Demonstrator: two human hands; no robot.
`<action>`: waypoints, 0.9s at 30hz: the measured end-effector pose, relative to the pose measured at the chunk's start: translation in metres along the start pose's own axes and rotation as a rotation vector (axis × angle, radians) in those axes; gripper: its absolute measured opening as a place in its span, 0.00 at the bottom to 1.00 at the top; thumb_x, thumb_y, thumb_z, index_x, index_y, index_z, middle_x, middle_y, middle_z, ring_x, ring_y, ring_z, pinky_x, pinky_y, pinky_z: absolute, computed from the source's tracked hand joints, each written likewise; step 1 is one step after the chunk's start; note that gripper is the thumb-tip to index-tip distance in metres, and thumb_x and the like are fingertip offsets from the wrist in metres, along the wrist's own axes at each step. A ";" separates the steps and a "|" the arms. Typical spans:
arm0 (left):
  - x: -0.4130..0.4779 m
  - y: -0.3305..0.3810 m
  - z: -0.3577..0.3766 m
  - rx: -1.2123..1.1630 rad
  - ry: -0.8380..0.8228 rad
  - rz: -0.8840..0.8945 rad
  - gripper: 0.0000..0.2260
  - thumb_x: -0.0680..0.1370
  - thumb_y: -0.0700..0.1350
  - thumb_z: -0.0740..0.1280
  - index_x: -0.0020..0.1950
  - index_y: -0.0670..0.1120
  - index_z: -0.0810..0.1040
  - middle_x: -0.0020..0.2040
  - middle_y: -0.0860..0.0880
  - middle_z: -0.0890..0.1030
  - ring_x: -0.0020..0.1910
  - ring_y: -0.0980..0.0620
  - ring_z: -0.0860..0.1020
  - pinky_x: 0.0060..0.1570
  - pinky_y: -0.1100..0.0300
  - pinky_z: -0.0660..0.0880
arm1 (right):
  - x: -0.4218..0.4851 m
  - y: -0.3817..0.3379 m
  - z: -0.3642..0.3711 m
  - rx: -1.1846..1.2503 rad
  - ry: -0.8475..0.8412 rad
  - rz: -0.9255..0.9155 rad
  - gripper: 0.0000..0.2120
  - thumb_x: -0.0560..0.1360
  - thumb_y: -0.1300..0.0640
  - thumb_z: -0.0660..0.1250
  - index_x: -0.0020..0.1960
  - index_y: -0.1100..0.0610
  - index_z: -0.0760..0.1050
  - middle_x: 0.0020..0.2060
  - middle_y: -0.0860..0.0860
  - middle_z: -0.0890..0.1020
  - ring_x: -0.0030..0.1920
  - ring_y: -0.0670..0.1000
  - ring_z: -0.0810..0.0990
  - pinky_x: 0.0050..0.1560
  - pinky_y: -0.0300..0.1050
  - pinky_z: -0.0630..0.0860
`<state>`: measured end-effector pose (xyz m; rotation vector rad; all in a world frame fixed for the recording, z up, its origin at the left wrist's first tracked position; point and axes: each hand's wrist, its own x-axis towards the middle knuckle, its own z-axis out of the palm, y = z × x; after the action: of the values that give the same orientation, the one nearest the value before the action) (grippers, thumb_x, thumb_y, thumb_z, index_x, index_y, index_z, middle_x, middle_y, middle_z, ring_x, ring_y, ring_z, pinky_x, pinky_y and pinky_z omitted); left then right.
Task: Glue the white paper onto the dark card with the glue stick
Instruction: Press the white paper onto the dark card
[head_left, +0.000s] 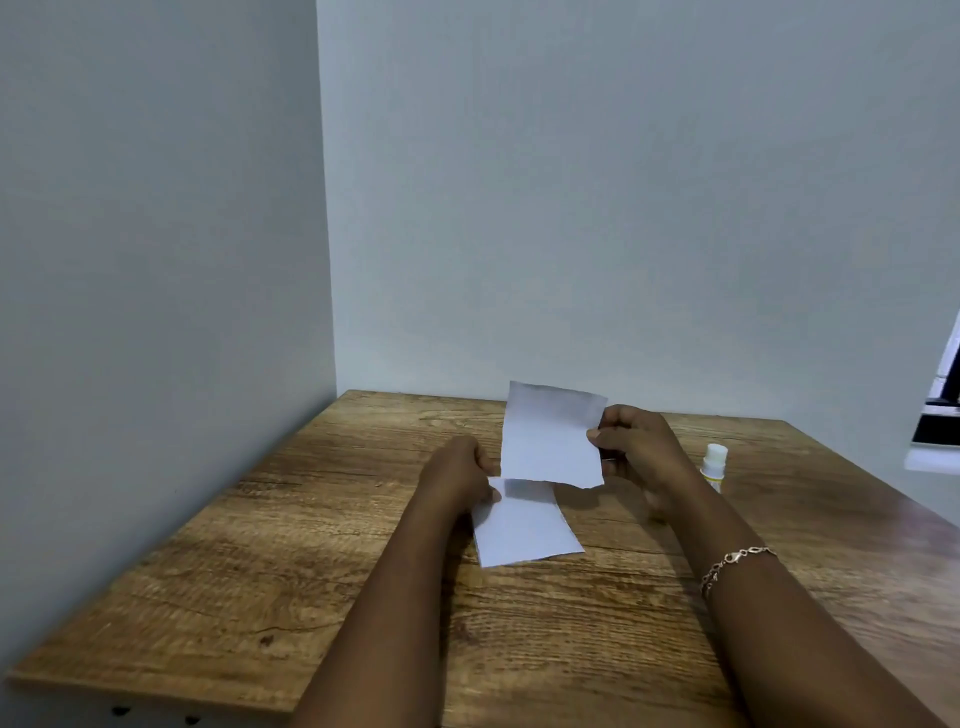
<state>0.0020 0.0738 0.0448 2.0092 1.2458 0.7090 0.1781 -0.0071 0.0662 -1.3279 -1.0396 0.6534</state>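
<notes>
The left hand (457, 473) is curled, thumb and fingers pinching the left edge of a small rectangular white paper piece with a ragged upper edge (524, 525). The right hand (634, 441) pinches the right edge of a second, similar white paper sheet (550, 436), whose lower edge is also uneven. The hands are apart, each clamped on its own piece. The two papers nearly meet at their rough edges. Whether they touch there cannot be told.

Taking as landmark the white glue stick with a yellow label (712, 462), which stands upright: the right hand is just to its left, and the upper sheet is further left, raised and tilted towards the camera. The lower piece is left of the glue stick and nearer the person, low over the wood-grain brown tabletop (311, 545). Whether it rests on the wood cannot be told.

A thin gold chain bracelet (732, 564) circles the right wrist, nearer than the glue stick. Pale grey walls (571, 208) rise beyond it and to the left.
</notes>
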 end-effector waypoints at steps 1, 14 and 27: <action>0.000 0.000 0.000 -0.093 0.068 -0.007 0.10 0.69 0.33 0.70 0.43 0.44 0.72 0.49 0.46 0.75 0.49 0.46 0.74 0.48 0.54 0.72 | -0.001 0.000 0.000 0.017 -0.012 0.014 0.09 0.73 0.70 0.61 0.40 0.59 0.76 0.34 0.52 0.80 0.30 0.47 0.79 0.26 0.37 0.76; -0.008 0.007 -0.010 -0.753 0.277 -0.015 0.09 0.71 0.26 0.63 0.36 0.38 0.76 0.33 0.42 0.77 0.30 0.48 0.74 0.27 0.64 0.73 | -0.007 0.011 0.017 0.025 -0.063 0.049 0.05 0.72 0.70 0.65 0.39 0.63 0.76 0.35 0.56 0.81 0.31 0.49 0.80 0.28 0.37 0.78; -0.014 0.008 -0.011 -0.913 0.238 -0.043 0.08 0.72 0.29 0.66 0.35 0.39 0.76 0.31 0.43 0.78 0.24 0.52 0.72 0.28 0.61 0.71 | -0.008 0.011 0.020 0.089 0.028 -0.016 0.10 0.69 0.73 0.66 0.49 0.64 0.75 0.26 0.52 0.78 0.22 0.42 0.77 0.23 0.33 0.71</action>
<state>-0.0069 0.0611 0.0569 1.1625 0.8370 1.2422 0.1593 -0.0029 0.0519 -1.2474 -0.9864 0.6599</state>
